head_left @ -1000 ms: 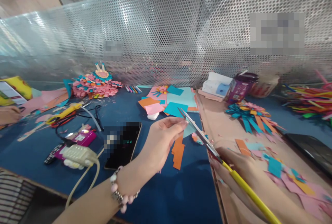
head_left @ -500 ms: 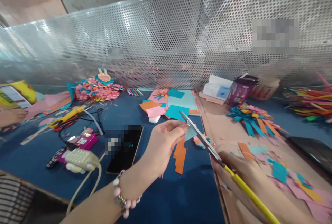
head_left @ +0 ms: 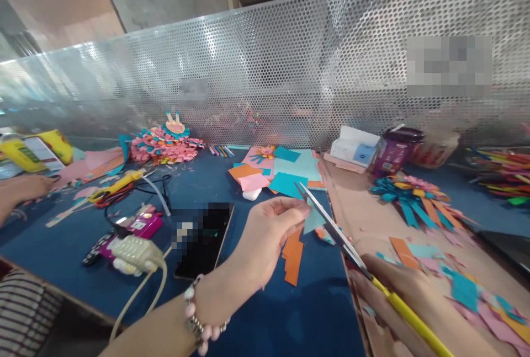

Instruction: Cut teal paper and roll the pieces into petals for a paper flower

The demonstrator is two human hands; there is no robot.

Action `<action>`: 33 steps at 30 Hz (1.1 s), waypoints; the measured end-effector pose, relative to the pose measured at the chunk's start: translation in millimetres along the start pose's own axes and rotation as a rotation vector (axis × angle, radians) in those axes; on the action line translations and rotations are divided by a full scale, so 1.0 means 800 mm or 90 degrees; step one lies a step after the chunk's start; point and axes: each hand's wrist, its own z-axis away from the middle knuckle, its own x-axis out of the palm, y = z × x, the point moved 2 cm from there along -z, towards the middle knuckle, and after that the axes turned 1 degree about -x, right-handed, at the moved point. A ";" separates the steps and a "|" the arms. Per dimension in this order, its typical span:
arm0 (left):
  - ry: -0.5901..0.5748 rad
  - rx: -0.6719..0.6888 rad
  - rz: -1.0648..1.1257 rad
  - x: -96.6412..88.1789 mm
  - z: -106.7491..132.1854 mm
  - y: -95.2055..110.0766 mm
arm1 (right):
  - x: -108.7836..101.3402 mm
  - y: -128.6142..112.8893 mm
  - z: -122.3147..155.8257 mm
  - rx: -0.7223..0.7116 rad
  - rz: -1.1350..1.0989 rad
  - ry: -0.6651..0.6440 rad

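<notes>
My left hand (head_left: 269, 235) pinches a small light-blue piece of paper (head_left: 313, 219) between thumb and fingers. In my right hand (head_left: 409, 296) is a pair of scissors (head_left: 337, 234) with yellow handles, its blades slightly parted beside that paper. Whether the blades touch the paper I cannot tell. Just below the fingertips lie strips of orange paper (head_left: 293, 257). Beyond them are a teal paper piece (head_left: 287, 184), a pink paper piece (head_left: 253, 181) and larger light-blue sheets (head_left: 304, 165).
A phone (head_left: 205, 241) and a power strip (head_left: 138, 252) with a cable lie left. A co-worker's hand (head_left: 28, 188) is at far left. Paper flowers (head_left: 165, 144) stand near the perforated metal screen (head_left: 265, 64). Right are paper scraps (head_left: 464, 291), a purple cup (head_left: 395, 150) and a tissue pack (head_left: 356, 146).
The whole view has shifted slightly, so things appear a little lower and to the right. More of the light-blue paper shows below my left fingertips. Both hands keep their holds.
</notes>
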 end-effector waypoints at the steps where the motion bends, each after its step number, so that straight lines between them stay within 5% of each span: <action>1: -0.002 0.000 -0.001 0.000 0.000 0.000 | 0.000 0.000 0.000 -0.003 0.002 0.001; 14: 0.003 -0.005 0.001 0.001 0.001 0.001 | -0.008 0.004 -0.007 -0.069 -0.020 -0.050; 26: -0.023 -0.006 0.004 0.000 -0.004 -0.001 | 0.006 0.005 -0.002 -0.026 -0.009 0.037; 33: 0.041 0.051 -0.084 -0.015 -0.022 0.001 | -0.036 0.049 -0.032 0.006 0.054 0.111</action>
